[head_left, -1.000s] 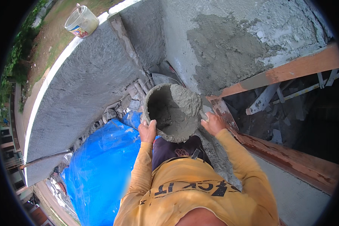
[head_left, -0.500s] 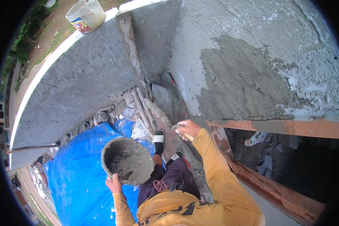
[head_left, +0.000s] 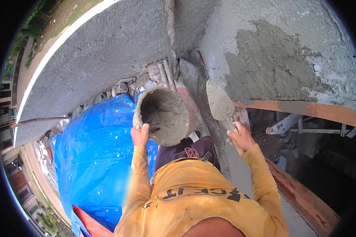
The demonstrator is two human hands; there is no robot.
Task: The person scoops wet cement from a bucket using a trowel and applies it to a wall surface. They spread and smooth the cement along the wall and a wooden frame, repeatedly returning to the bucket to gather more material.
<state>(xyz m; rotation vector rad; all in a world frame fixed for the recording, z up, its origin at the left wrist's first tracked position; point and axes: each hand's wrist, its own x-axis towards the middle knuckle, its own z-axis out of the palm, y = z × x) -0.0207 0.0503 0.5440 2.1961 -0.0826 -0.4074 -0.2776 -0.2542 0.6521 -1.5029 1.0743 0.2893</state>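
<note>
My left hand (head_left: pixel 140 135) grips the near left rim of a mortar-crusted bucket (head_left: pixel 178 130), tilted so its mouth shows. Wet grey mortar (head_left: pixel 168 114) lies inside it. At the right, my right hand (head_left: pixel 242 137) is closed round the handle of a trowel (head_left: pixel 220 102). The blade points away from me, and its upper face is coated with grey mortar. Beyond the trowel rises a rough wall (head_left: pixel 221 51) with a darker patch of fresh mortar (head_left: pixel 271 65) spread on it.
A blue tarp (head_left: pixel 95 154) covers the ground at left. An orange-brown board (head_left: pixel 324 113) edges the wall's bottom, above a dark opening with debris. A low curved wall (head_left: pixel 95 59), an upright plank (head_left: pixel 169 31) and rubble (head_left: pixel 124 86) stand ahead.
The bucket has come up and to the right in my left hand. My right hand has swung right, and the trowel's mortar-coated blade now shows plainly. The view has shifted.
</note>
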